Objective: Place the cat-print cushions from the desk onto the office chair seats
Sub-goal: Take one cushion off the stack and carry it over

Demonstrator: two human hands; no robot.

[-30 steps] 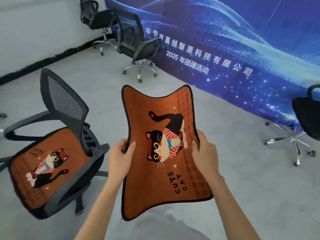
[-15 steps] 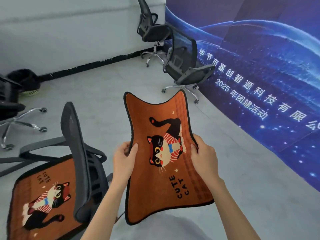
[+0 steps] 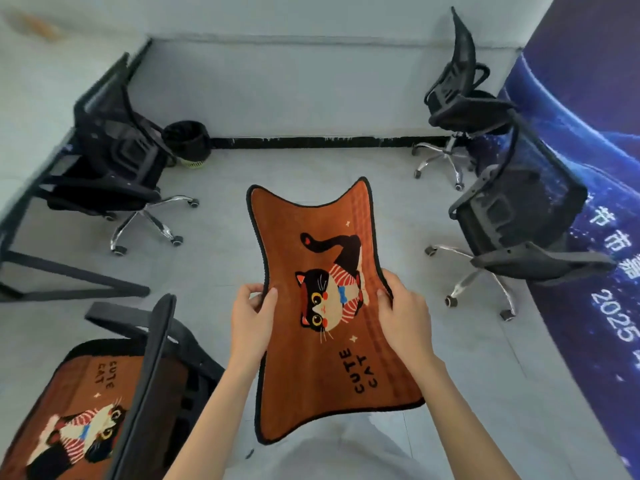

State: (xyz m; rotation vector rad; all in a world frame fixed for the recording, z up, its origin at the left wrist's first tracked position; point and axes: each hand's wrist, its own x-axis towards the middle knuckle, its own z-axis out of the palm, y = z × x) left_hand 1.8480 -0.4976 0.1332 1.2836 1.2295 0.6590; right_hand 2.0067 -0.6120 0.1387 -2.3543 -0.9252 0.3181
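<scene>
I have the cat-print cushion (image 3: 322, 306) mid-frame, above the floor, my left hand (image 3: 251, 322) and right hand (image 3: 403, 320) each pinching a side edge. It looks thin, light and floppy, so gripping both waisted sides seems right. The bare-seated chair (image 3: 519, 216) at right is probably free.

A black bin (image 3: 188, 142) stands against the wall near a blue banner (image 3: 588, 168).

Grey floor (image 3: 311, 109), white wall (image 3: 277, 15), blue banner (image 3: 588, 168).
</scene>
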